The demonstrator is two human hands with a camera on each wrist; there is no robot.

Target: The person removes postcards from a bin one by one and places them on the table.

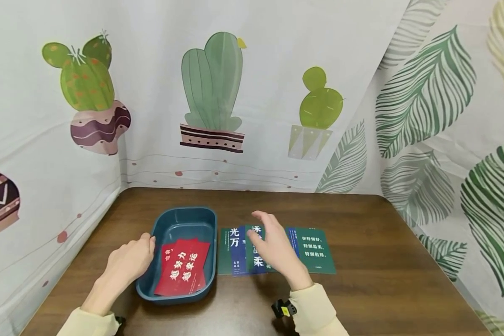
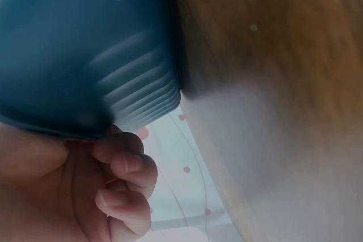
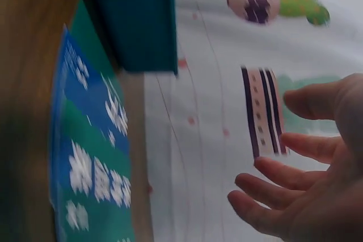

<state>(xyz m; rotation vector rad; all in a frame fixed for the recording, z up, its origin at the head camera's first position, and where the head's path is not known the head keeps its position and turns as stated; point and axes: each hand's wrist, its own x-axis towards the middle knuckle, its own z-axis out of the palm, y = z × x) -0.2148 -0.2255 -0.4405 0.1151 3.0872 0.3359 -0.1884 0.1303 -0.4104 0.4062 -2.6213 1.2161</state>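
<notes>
On the left of the head view, a dark blue plastic basin [image 1: 185, 215] with rounded corners stands on the table. Several red cards [image 1: 183, 267] with white lettering lie overlapping inside it. My left hand [image 1: 131, 257] grips the basin's left rim; in the left wrist view its fingers [image 2: 130, 162] curl just below the edge. My right hand [image 1: 277, 247] hovers over a row of overlapping green and blue cards [image 1: 317, 252] right of the basin. Its fingers are spread and hold nothing, as the right wrist view shows. Part of the row is hidden beneath this hand.
The brown wooden table [image 1: 378, 261] extends to the right of the cards and in front of them. A white cloth [image 1: 273, 93] printed with cacti and leaves hangs behind the table and along its sides.
</notes>
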